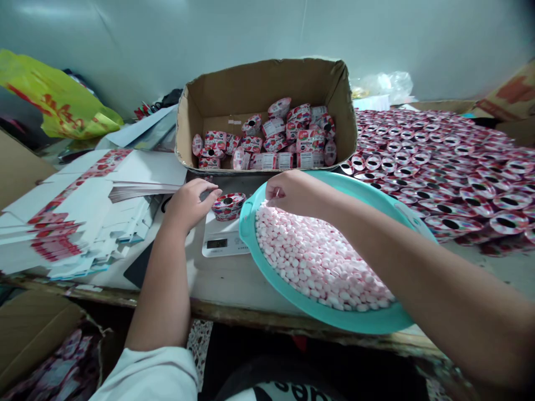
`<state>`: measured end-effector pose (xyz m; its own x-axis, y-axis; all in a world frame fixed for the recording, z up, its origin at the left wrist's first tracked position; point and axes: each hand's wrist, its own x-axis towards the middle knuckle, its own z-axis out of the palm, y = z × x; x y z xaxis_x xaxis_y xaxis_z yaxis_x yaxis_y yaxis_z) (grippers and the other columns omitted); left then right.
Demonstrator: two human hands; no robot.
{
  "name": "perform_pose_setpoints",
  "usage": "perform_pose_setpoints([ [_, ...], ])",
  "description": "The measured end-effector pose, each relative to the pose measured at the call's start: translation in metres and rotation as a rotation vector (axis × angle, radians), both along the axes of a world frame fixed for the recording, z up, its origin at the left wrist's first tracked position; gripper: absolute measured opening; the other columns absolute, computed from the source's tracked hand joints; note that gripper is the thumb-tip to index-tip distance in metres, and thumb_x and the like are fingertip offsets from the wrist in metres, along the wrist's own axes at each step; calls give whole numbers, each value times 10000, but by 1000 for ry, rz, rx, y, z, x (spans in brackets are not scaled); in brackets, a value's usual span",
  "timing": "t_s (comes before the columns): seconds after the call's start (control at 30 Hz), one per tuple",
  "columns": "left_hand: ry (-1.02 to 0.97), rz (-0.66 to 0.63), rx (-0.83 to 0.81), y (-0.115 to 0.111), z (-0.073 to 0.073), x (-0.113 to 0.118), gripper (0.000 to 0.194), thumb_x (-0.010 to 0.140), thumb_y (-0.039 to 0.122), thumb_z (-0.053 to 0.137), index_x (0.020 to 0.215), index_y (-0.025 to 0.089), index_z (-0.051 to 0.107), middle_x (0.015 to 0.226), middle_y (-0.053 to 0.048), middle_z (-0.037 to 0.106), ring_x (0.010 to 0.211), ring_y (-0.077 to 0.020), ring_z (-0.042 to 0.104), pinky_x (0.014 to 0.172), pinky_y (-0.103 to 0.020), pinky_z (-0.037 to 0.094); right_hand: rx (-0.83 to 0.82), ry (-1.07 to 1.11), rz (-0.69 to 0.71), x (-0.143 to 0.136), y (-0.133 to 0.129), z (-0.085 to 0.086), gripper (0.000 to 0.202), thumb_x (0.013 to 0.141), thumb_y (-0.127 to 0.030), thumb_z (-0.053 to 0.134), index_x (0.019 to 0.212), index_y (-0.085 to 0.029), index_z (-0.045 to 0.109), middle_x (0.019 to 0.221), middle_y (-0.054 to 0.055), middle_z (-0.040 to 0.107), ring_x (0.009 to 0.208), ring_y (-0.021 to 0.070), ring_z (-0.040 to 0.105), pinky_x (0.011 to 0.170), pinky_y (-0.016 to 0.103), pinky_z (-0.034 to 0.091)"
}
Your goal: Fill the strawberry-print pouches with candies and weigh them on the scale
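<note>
Curving our left hand (190, 201), loosely open, just beside the printed container (228, 207) on the scale (234, 245), we have it nearer than our right hand (292, 190), bent over the basin (273, 278) right of the scale, its grip unclear.

Scale display (217, 243) too blurred.

A smooth, pale blue-grey wall (251, 28) runs along the counter's far edge, a thin upright seam (304, 22) near its upper middle. The counter (234, 284) has a light top and a worn, brownish front edge (242, 316). Below it, speckled floor (199, 342) shows beside deep shadow. The light is cool and soft.
</note>
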<state>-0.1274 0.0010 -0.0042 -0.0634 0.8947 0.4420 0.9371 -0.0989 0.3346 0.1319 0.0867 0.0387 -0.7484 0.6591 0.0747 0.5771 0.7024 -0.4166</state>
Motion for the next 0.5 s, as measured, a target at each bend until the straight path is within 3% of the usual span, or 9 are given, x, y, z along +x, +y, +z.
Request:
perform_pose_setpoints([
  [0.23,-32,-56,145,6,-9,2,284,932,406,547,980,191,726,1061,-73,716,1016,-215,660,926,-338,507,24,156,-15,-4,1,-10,50,768,-163,654,730,-169,686,749,-2,680,674,114,574,631,236,392],
  [0.5,-89,25,269,12,-19,-13,324,959,396,491,966,187,737,1076,-80,715,1004,-205,664,926,-319,504,9,303,-19,-31,2,-9,98,767,-249,649,731,-171,695,705,10,680,664,140,592,625,252,427],
])
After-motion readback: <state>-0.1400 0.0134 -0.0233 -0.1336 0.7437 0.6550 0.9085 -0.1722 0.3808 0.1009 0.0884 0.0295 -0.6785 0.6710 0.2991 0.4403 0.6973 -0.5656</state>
